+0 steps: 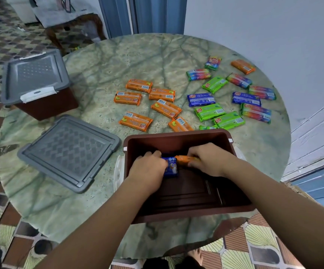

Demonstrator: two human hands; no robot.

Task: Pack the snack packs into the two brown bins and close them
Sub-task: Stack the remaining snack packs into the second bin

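both hands reach into the open brown bin (178,141) at the near edge of the round tabletop (102,61): the left hand (147,168) has its fingers curled round a blue snack pack (170,166), and the right hand (205,159) grips an orange snack pack (184,159), the two packs touching against the bin's far wall with bare floor showing nearer the person. loose packs, orange (135,121), green (209,111), blue (201,99) and rainbow (256,113), lie scattered beyond the bin out to the right edge, with open room at the far edge. a grey lid (69,152) lies flat just left of the bin, and the second brown bin (48,106), lidded, stands at the left edge.
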